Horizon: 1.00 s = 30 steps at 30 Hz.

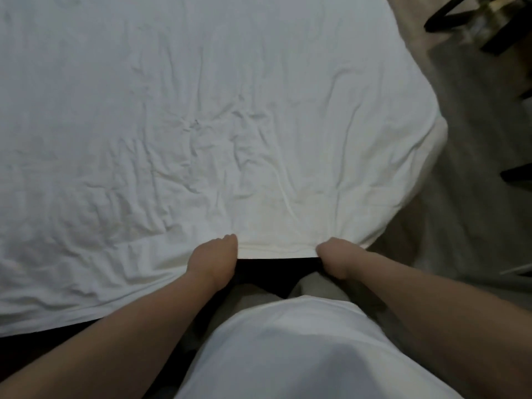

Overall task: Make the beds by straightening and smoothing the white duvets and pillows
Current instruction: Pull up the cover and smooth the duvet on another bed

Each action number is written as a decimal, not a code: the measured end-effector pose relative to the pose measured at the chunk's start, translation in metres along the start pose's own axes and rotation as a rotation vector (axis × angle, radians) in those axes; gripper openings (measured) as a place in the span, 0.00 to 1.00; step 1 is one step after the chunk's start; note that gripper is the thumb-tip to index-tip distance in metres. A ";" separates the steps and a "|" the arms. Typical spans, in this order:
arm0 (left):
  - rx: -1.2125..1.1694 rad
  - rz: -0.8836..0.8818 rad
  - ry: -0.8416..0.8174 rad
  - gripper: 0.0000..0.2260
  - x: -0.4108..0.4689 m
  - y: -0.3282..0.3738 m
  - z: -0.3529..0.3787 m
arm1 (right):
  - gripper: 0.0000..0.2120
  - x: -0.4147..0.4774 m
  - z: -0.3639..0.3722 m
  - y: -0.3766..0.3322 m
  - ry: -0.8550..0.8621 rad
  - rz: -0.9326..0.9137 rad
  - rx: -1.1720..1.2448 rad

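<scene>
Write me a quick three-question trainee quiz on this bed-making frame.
1. True or false: the left hand lies flat in the middle of the duvet.
2. What does the right hand grip? A) a pillow B) the duvet's near edge C) nothing
3. Fill in: the dark furniture legs stand on the floor at the frame's upper ____.

Key: 1 false, it grips the duvet's near edge; 2 B; 3 right.
</scene>
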<state>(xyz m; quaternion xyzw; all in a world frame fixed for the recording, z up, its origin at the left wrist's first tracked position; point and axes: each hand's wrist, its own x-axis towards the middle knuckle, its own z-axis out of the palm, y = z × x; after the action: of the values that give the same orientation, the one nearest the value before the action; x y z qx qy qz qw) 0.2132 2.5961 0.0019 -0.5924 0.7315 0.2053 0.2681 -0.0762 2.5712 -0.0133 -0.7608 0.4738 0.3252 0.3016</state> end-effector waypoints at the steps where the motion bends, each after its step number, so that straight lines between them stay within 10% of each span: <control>1: -0.020 0.004 0.005 0.28 0.001 0.009 -0.001 | 0.13 -0.003 -0.012 0.005 0.038 -0.029 -0.029; 4: -0.177 0.094 0.087 0.38 0.015 0.060 -0.010 | 0.13 -0.011 -0.040 0.015 0.145 -0.130 -0.080; 11: -0.340 -0.139 0.143 0.21 0.048 0.163 -0.035 | 0.09 -0.008 -0.037 0.064 0.368 -0.289 -0.060; 17: -0.280 -0.058 0.375 0.27 0.019 0.168 -0.036 | 0.10 0.000 -0.003 0.105 0.349 -0.298 0.156; 23: -0.316 -0.183 0.157 0.25 0.012 0.175 -0.036 | 0.05 -0.013 0.018 0.130 0.506 -0.186 0.384; 27: -0.150 -0.123 0.065 0.26 0.019 0.192 -0.020 | 0.09 -0.047 0.045 0.140 0.121 -0.193 0.131; 30: -0.022 -0.140 0.009 0.29 0.019 0.212 -0.002 | 0.04 -0.062 0.031 0.145 0.215 -0.161 0.128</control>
<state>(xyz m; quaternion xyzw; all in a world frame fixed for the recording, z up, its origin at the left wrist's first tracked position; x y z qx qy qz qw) 0.0027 2.6255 -0.0124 -0.6458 0.6872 0.1916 0.2720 -0.2371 2.5738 -0.0054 -0.8060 0.4604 0.1857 0.3223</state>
